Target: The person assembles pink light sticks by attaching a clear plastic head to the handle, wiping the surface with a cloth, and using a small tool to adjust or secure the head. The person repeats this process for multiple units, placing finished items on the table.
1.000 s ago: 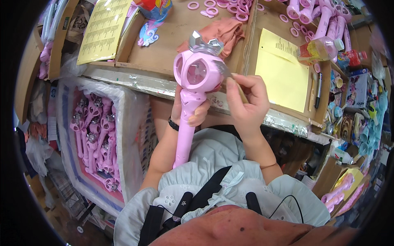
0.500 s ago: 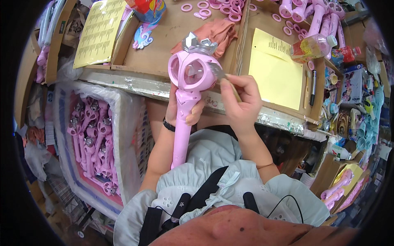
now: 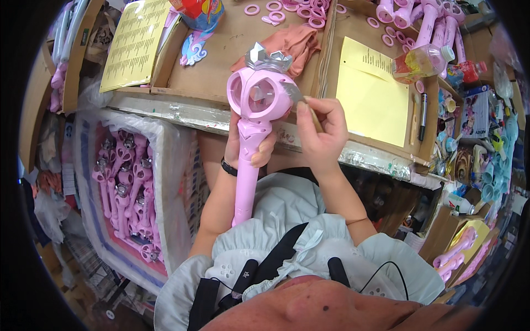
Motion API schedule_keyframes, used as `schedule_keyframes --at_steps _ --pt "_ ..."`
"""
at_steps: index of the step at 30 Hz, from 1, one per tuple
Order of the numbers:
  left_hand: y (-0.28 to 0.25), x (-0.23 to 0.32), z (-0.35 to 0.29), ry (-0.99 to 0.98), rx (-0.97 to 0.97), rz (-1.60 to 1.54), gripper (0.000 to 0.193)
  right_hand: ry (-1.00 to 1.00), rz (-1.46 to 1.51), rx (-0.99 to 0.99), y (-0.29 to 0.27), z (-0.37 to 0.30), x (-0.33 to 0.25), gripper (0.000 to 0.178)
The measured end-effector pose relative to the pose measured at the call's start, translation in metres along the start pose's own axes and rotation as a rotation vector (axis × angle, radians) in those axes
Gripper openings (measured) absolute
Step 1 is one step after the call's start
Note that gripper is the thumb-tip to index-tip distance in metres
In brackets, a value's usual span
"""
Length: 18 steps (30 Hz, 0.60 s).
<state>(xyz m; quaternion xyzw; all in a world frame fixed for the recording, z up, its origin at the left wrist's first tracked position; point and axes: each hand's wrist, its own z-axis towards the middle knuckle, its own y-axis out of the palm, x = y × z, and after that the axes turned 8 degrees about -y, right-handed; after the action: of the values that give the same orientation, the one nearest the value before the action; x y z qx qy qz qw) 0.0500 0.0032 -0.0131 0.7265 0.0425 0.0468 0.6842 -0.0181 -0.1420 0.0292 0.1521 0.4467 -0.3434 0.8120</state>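
A pink toy wand (image 3: 247,171) with a silver crown (image 3: 268,58) stands nearly upright before me, its lower end against my clothing. Clear windows show in its round head. My left hand (image 3: 255,150) is wrapped round the wand's neck, a black band at the wrist. In my right hand (image 3: 324,132) a small wooden-handled tool (image 3: 316,118) is pinched, and its flat grey blade lies against the right side of the wand's head. Whether that blade is a scraper or a knife, I cannot tell.
A plastic-lined crate (image 3: 160,182) at my left holds several pink wands. On the workbench lie an orange cloth (image 3: 290,47), pink rings (image 3: 303,12), yellow sheets (image 3: 367,105), a plastic bottle (image 3: 422,63), a black marker (image 3: 423,116) and more pink wand parts (image 3: 428,27).
My right hand has shifted slightly left with the tool, its blade still at the wand's head. The left hand keeps its grip; the wand has barely moved.
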Motion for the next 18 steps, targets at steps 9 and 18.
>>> schedule_keyframes --at_steps 9,18 --pt "-0.006 0.001 0.001 -0.030 -0.118 -0.060 0.102 0.113 -0.023 0.077 -0.002 -0.001 0.008 0.012" --pt "-0.010 -0.003 0.002 -0.040 -0.266 -0.198 0.100 0.043 -0.092 0.172 0.011 0.001 0.006 0.018"
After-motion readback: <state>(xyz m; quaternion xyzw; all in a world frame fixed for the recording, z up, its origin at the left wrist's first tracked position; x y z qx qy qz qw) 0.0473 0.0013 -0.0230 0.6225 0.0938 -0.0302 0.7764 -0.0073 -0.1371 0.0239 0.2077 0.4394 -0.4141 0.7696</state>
